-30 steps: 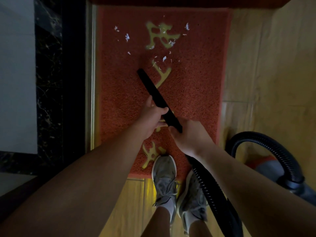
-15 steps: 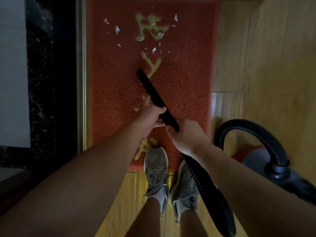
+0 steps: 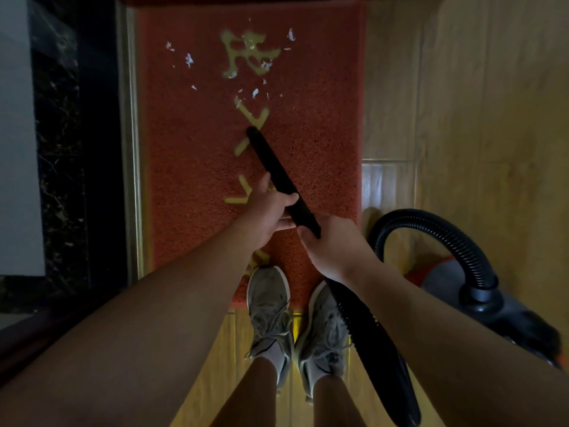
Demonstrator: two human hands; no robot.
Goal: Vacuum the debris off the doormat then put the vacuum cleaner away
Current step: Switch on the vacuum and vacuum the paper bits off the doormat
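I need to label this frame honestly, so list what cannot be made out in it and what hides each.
Head view:
- vacuum cleaner: body largely behind the hose and right forearm, blurred toward the right edge.
- nozzle: from above, tip contact with the doormat cannot be told.
- debris: flecks too small to identify.
- right hand: fingers hidden under its back.

Dim rm: yellowish wood floor (image 3: 462, 118) on R, black veined marble strip (image 3: 58, 155) + pale panel (image 3: 15, 149) on L.

Both arms are reaching forward and down.
Left hand (image 3: 264, 214) and right hand (image 3: 333, 245) are gripping the black nozzle (image 3: 276, 167).
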